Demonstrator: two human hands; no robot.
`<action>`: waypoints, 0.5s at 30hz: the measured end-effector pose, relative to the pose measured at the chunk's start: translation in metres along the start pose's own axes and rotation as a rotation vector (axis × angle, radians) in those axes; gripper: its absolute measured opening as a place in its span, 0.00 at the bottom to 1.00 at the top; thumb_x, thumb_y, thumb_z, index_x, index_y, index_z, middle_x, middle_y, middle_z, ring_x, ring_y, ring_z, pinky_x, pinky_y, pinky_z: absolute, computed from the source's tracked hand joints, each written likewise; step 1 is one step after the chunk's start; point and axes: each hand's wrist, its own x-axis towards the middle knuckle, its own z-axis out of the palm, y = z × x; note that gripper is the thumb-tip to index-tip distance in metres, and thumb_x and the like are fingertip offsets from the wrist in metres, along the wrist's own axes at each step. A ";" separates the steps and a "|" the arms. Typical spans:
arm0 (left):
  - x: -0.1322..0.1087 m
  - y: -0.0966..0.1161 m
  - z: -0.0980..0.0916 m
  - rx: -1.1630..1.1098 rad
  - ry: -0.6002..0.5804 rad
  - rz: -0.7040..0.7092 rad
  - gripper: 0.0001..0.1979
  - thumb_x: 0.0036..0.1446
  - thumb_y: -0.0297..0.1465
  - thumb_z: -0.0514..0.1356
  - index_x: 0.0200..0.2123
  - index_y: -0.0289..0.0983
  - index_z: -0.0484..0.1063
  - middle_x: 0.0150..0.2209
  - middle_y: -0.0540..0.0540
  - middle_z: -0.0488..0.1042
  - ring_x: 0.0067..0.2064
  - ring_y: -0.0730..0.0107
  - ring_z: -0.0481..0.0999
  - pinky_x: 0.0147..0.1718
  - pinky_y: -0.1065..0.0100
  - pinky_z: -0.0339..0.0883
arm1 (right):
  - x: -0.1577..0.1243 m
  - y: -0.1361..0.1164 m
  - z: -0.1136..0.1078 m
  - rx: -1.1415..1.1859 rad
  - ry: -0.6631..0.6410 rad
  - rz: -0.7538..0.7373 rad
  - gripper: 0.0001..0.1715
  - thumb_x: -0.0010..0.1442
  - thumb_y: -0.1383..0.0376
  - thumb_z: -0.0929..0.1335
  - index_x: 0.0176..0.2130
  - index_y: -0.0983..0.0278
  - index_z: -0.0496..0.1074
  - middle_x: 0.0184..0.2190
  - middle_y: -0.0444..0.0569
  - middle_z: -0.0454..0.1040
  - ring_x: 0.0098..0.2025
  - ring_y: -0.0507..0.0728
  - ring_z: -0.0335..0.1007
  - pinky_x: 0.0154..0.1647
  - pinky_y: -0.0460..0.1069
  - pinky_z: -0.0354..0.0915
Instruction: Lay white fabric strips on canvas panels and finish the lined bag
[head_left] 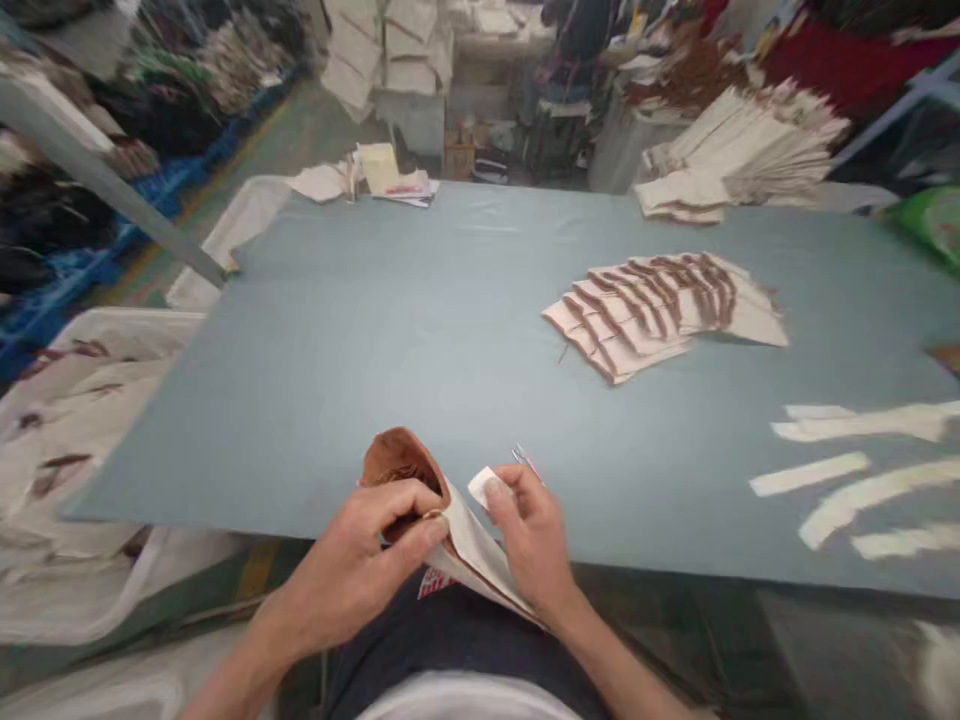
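Observation:
My left hand (390,545) pinches the edge of a cream fabric piece (480,545) with a brown lining (405,450), which bulges open like a pouch at the table's near edge. Between the thumb and fingers of my right hand (529,530) is a small white tag-like piece (482,487), held just right of the fabric. The wrist of that hand lies close to the fabric's lower end. Just beyond my right fingers, a small pair of metal snips (527,462) rests on the table, partly hidden by the hand.
Overlapping cream pieces with brown edges (660,305) lie on the blue-grey table (337,330). Pale strips (810,480) are at right, a fabric stack (742,160) at far right. White bins with cloth (97,330) stand left. A metal post (150,215) slants by the left corner.

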 end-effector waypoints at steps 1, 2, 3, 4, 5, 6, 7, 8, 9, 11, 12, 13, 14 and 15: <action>0.004 0.003 -0.001 -0.032 0.018 0.003 0.14 0.67 0.34 0.59 0.27 0.36 0.73 0.26 0.54 0.72 0.28 0.76 0.67 0.29 0.75 0.60 | 0.005 -0.006 -0.006 -0.009 0.009 -0.004 0.19 0.63 0.51 0.68 0.32 0.63 0.75 0.26 0.44 0.74 0.27 0.52 0.67 0.31 0.48 0.67; 0.008 0.005 -0.003 -0.065 0.033 0.006 0.14 0.66 0.34 0.60 0.27 0.36 0.73 0.26 0.53 0.73 0.28 0.75 0.67 0.29 0.75 0.61 | 0.009 -0.012 -0.012 -0.013 0.014 -0.007 0.18 0.63 0.52 0.69 0.32 0.63 0.75 0.26 0.44 0.75 0.28 0.52 0.67 0.31 0.47 0.67; 0.011 0.008 -0.004 -0.097 0.045 0.009 0.14 0.66 0.35 0.60 0.27 0.36 0.74 0.27 0.53 0.73 0.29 0.75 0.68 0.29 0.75 0.61 | 0.012 -0.021 -0.018 -0.012 0.014 -0.010 0.17 0.62 0.52 0.70 0.32 0.63 0.75 0.26 0.44 0.75 0.28 0.52 0.68 0.31 0.47 0.67; 0.014 0.010 -0.005 -0.129 0.054 0.012 0.14 0.66 0.35 0.61 0.28 0.36 0.75 0.27 0.52 0.74 0.29 0.75 0.69 0.29 0.75 0.62 | 0.013 -0.031 -0.024 -0.009 0.020 -0.015 0.17 0.62 0.52 0.71 0.32 0.63 0.75 0.26 0.44 0.76 0.27 0.52 0.68 0.30 0.46 0.67; 0.017 0.012 -0.006 -0.165 0.061 0.015 0.15 0.66 0.36 0.61 0.28 0.36 0.76 0.28 0.52 0.75 0.29 0.74 0.70 0.30 0.75 0.63 | 0.013 -0.043 -0.030 -0.005 0.015 -0.019 0.16 0.63 0.52 0.72 0.32 0.62 0.75 0.26 0.44 0.76 0.27 0.52 0.69 0.29 0.46 0.67; 0.019 0.014 -0.007 -0.198 0.066 0.019 0.15 0.67 0.37 0.61 0.29 0.36 0.77 0.29 0.51 0.76 0.30 0.74 0.71 0.30 0.75 0.64 | 0.010 -0.056 -0.035 0.009 0.003 -0.024 0.16 0.64 0.53 0.72 0.32 0.62 0.75 0.24 0.43 0.75 0.25 0.51 0.68 0.27 0.45 0.66; 0.021 0.016 -0.008 -0.227 0.067 0.020 0.15 0.68 0.37 0.61 0.30 0.36 0.78 0.30 0.50 0.77 0.30 0.74 0.72 0.31 0.75 0.65 | 0.007 -0.069 -0.039 0.028 -0.015 -0.024 0.16 0.65 0.53 0.72 0.33 0.62 0.75 0.22 0.42 0.74 0.23 0.50 0.66 0.25 0.44 0.64; 0.023 0.017 -0.009 -0.251 0.062 0.021 0.16 0.69 0.38 0.60 0.31 0.35 0.79 0.31 0.50 0.77 0.31 0.73 0.73 0.32 0.75 0.66 | 0.002 -0.082 -0.042 0.052 -0.031 -0.021 0.16 0.65 0.52 0.73 0.33 0.61 0.75 0.21 0.41 0.74 0.21 0.49 0.65 0.23 0.43 0.63; 0.025 0.019 -0.010 -0.271 0.053 0.022 0.17 0.70 0.39 0.59 0.32 0.35 0.79 0.31 0.50 0.77 0.32 0.73 0.74 0.33 0.75 0.67 | -0.002 -0.093 -0.044 0.069 -0.050 -0.008 0.16 0.65 0.52 0.73 0.33 0.61 0.75 0.19 0.39 0.73 0.19 0.49 0.64 0.21 0.43 0.61; 0.028 0.022 -0.010 -0.311 0.042 0.032 0.19 0.72 0.40 0.58 0.32 0.35 0.79 0.32 0.49 0.77 0.32 0.73 0.74 0.32 0.75 0.66 | -0.008 -0.107 -0.044 0.065 -0.083 -0.012 0.16 0.66 0.52 0.73 0.33 0.60 0.75 0.17 0.38 0.72 0.16 0.48 0.62 0.19 0.43 0.59; 0.029 0.023 -0.011 -0.333 0.036 0.038 0.20 0.72 0.41 0.58 0.31 0.35 0.78 0.32 0.49 0.78 0.31 0.73 0.73 0.32 0.76 0.66 | -0.009 -0.110 -0.043 0.042 -0.098 -0.028 0.15 0.67 0.53 0.73 0.34 0.60 0.75 0.17 0.38 0.73 0.16 0.48 0.62 0.18 0.43 0.58; 0.031 0.024 -0.010 -0.361 0.031 0.045 0.21 0.72 0.42 0.58 0.31 0.35 0.77 0.32 0.49 0.78 0.30 0.74 0.72 0.31 0.76 0.65 | -0.008 -0.112 -0.042 0.006 -0.111 -0.054 0.14 0.67 0.55 0.73 0.34 0.60 0.75 0.18 0.38 0.74 0.16 0.48 0.63 0.18 0.42 0.58; 0.033 0.025 -0.010 -0.391 0.021 0.052 0.22 0.72 0.43 0.59 0.30 0.35 0.77 0.31 0.49 0.77 0.29 0.74 0.70 0.29 0.76 0.64 | -0.007 -0.113 -0.040 -0.036 -0.118 -0.089 0.12 0.68 0.56 0.72 0.34 0.60 0.75 0.19 0.38 0.75 0.17 0.48 0.64 0.18 0.42 0.58; 0.035 0.026 -0.009 -0.421 0.006 0.052 0.23 0.71 0.44 0.59 0.29 0.34 0.77 0.30 0.49 0.77 0.28 0.75 0.69 0.28 0.75 0.64 | -0.005 -0.114 -0.039 -0.082 -0.114 -0.129 0.11 0.68 0.58 0.71 0.34 0.59 0.75 0.20 0.38 0.76 0.18 0.48 0.66 0.19 0.42 0.59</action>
